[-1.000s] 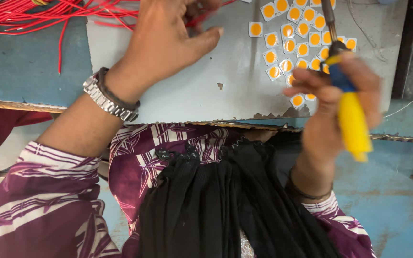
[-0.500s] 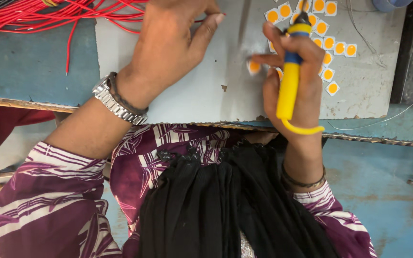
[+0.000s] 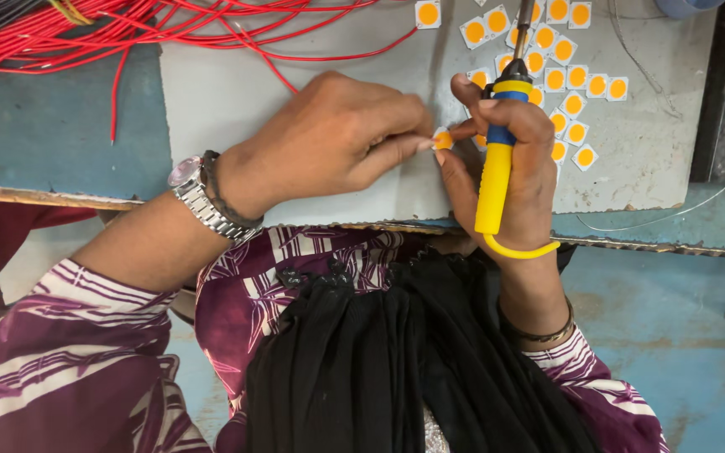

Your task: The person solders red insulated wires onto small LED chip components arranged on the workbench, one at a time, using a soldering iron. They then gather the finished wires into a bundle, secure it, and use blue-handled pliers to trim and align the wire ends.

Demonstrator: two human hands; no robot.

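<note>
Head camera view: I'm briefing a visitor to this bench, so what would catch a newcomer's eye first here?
Probably the yellow and blue soldering iron, gripped upright in the right hand at centre. Beside it, the left hand pinches one small white square chip with an orange disc, with many more such chips scattered on the grey board behind. A tangle of red wires fills the top left.

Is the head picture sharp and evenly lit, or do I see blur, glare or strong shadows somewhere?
Head view: light is soft and even; the left hand, right hand and yellow-handled tool look sharp. Only faint shadow lies under the hands on the grey board. Slight glare on the wristwatch. No clear distortion.
</note>
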